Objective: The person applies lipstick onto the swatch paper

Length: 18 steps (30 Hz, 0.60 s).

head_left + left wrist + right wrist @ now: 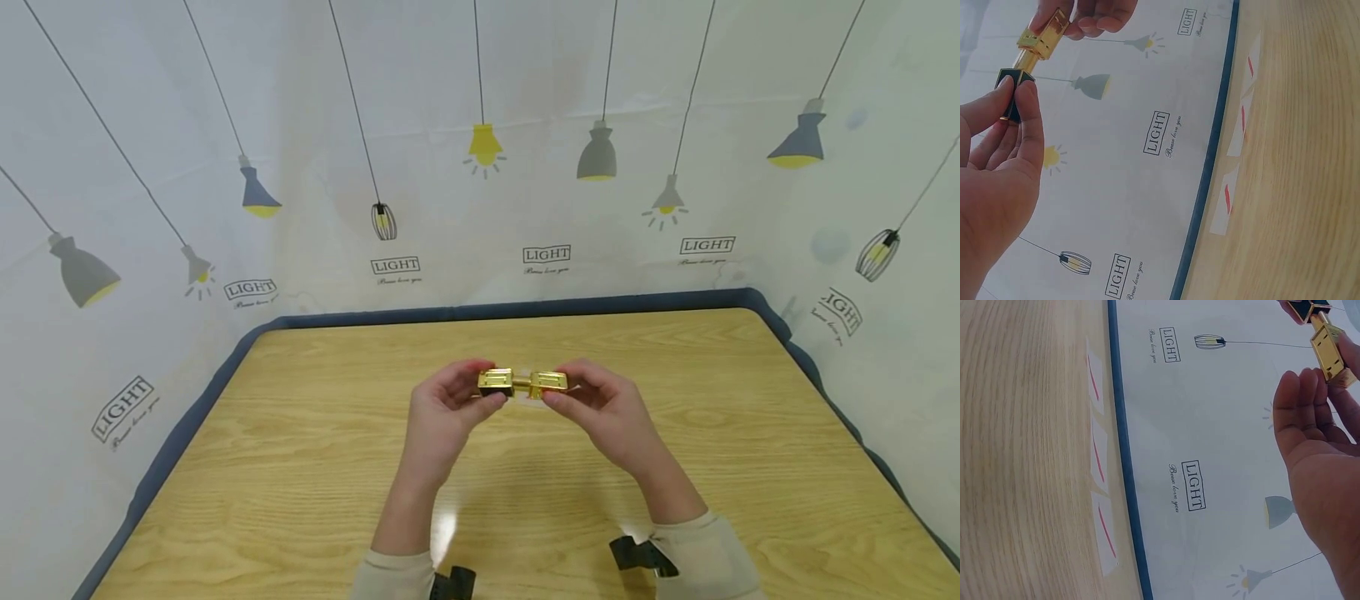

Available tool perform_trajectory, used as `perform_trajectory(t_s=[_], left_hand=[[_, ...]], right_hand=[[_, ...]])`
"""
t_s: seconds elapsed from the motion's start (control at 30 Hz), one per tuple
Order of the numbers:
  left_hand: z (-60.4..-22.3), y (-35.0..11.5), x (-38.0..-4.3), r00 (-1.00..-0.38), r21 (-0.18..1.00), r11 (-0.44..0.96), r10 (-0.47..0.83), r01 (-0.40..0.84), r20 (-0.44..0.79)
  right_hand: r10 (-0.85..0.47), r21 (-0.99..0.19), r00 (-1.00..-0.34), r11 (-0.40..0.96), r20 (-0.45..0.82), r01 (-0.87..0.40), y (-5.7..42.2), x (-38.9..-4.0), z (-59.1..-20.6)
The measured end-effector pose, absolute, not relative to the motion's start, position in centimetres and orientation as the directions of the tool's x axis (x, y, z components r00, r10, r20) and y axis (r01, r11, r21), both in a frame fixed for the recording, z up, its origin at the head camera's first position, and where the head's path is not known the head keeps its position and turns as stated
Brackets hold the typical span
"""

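Note:
Both hands hold up what looks like a gold-and-black lipstick tube [521, 383] over the table. Its black, gold-edged square section [1014, 111] is pinched between the thumb and fingers of my left hand [442, 421]. On the other end, my right hand [607, 412] grips the gold block-shaped section [1327, 355], thumb on one side and fingertips on the other. A narrow gold neck [1025, 60] joins the two sections, which stand apart in line. Fingers partly cover both ends.
The wood-grain table [300, 467] lies below the hands. White paper strips with red marks [1227, 200] lie along its far edge. Blue edging [600, 305] borders it, and a white sheet printed with lamps [450, 75] rises behind. Dark straps [645, 557] sit by the sleeves.

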State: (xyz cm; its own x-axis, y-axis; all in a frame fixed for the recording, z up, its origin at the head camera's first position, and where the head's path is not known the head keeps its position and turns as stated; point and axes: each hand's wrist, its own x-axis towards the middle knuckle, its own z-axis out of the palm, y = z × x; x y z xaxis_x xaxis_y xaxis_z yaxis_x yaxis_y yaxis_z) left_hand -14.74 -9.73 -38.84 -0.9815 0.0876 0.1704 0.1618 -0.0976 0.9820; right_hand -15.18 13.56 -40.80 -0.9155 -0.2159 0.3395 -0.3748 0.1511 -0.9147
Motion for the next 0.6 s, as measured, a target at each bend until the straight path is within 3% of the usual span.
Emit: perform_trajectory(t_s=[0.6], left_hand=[[-39.13,-9.16,-14.50,-0.971,0.987,-0.080,0.186,0.136,0.149]], right_hand=[[-0.223,-0.909,-0.911,0.159,0.348,-0.386,13.43,-15.17,-40.85]])
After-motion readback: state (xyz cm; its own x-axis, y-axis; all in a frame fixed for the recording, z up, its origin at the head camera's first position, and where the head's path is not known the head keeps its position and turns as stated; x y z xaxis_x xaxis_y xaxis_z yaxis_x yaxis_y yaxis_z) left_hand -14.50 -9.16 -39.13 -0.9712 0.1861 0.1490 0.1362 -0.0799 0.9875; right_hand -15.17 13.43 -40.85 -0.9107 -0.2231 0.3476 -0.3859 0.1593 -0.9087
